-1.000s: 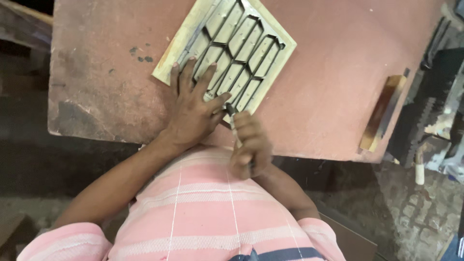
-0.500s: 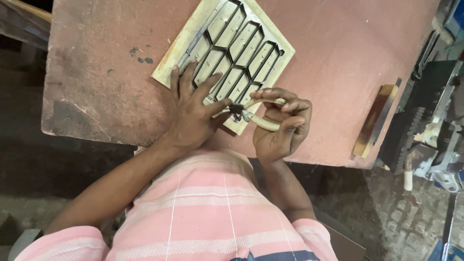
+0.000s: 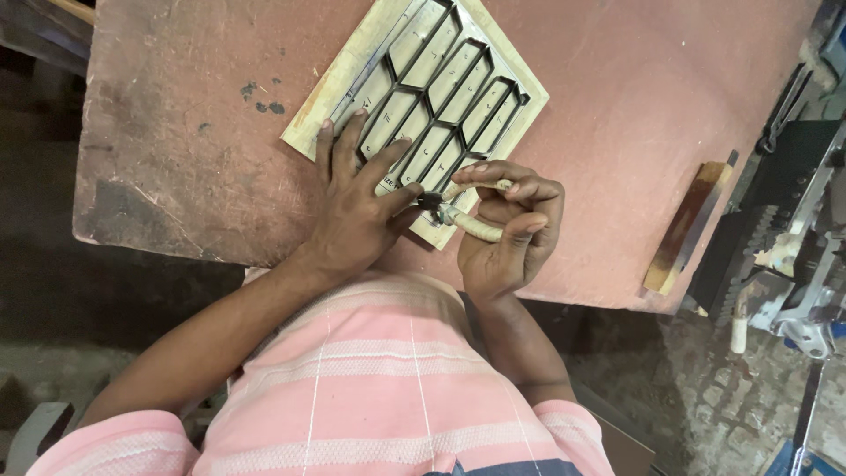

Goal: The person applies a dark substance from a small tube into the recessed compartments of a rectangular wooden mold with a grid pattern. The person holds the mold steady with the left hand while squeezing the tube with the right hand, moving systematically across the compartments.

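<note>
Head view, looking down on the work. The left hand (image 3: 357, 216) lay flat with fingers spread on the near corner of a pale wooden board (image 3: 419, 106) that carried bent metal strips (image 3: 441, 84) forming a honeycomb of long hexagonal cells. The board rested on a reddish counter (image 3: 176, 132), directly ahead of both hands. The right hand (image 3: 507, 234) was clamped around the cream-wrapped handles of a pair of pliers (image 3: 463, 216); its dark nose met the board's near edge just beside the left thumb. The left hand grasped nothing and only pressed down. A wooden block (image 3: 687, 225) lay on the counter well to the right of the right hand, near the edge.

Judged from this view, the step would go best with the left hand pinning the board firmly beside the pliers' nose, so the strip moved only where gripped, and with the thumb kept clear of the nose.

Compared with half a second earlier, the arrangement was nearly unchanged: the left hand remained on the same corner, and the right hand stayed closed on the handles at the same edge.
</note>
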